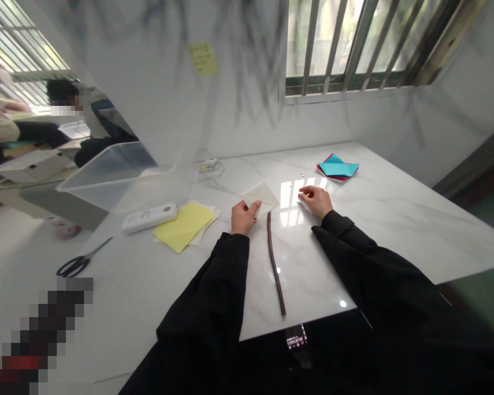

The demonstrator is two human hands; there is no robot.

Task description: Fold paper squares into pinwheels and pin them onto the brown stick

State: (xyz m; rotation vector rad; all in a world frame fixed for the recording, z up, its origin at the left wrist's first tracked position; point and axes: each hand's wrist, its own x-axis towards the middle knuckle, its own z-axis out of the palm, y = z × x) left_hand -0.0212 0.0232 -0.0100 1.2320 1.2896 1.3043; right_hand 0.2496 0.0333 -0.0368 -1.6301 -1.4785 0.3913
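My left hand (243,217) pinches a cream-white square sheet of paper (264,193) between thumb and fingers, just above the table. Below the sheet, a thin dark brown stick (275,263) lies on the marble-patterned table (395,219), its far end close to the paper's lower edge. To the right, my right hand (318,201) hovers over the window's reflection with thumb and fingertips drawn together. Anything between those fingertips is too small to make out. Several tiny specks (302,174) lie on the table just beyond that hand.
Folded blue and red paper (337,167) lies at the back right. On the left are yellow paper (183,225), a white oblong device (149,218), black-handled scissors (80,263) and a clear plastic bin (119,178). A white cable (209,165) rests by the wall. Other people sit far left.
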